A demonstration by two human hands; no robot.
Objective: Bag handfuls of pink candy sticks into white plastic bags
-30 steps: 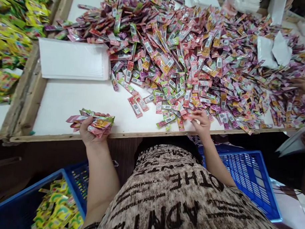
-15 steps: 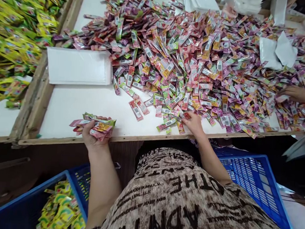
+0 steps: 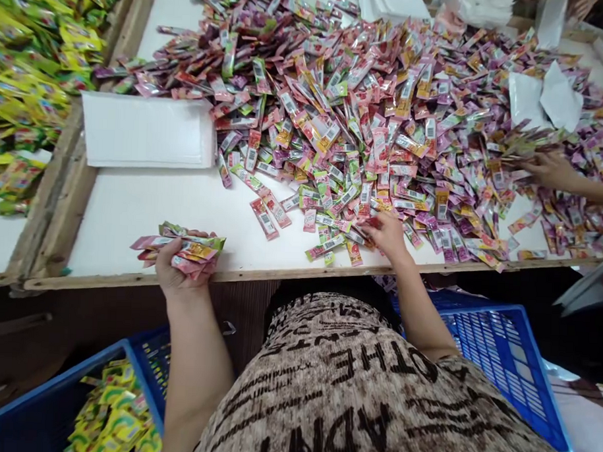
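Left hand (image 3: 178,268) grips a bunch of stick sachets (image 3: 199,250) as the right hand (image 3: 391,237) picks at the pile

Take twelve o'clock as the top of the head view and its middle as the hub. The left hand lies between eight and nine, over the near edge of the white table (image 3: 129,200), fingers and thumb closed around the bunch of pink, green and yellow sachets. The right hand is at three, close to the hub, palm down, its fingertips bent among the loose sachets (image 3: 326,246) on the near fringe of the pile (image 3: 327,136). Whether they have pinched one or only touch it cannot be told, since the fingers cover the spot.

The pile sweeps from eleven round to three. A stack of white pouches (image 3: 146,131) lies flat near ten, touching the pile's left side. Two white packets (image 3: 543,96) rest on it at two; just before three, a co-worker's hand (image 3: 555,170) reaches in with sachets at its fingers. Blue crates stand below the table at eight (image 3: 150,395) and four (image 3: 509,365).

The step in hand appears to be gathering: the right hand selects, the left stores. The next move seems to call for a light fingertip pinch on a single sachet, drawn clear of its overlapping neighbours, while the left grip stays firm enough that the splayed bunch does not slip.
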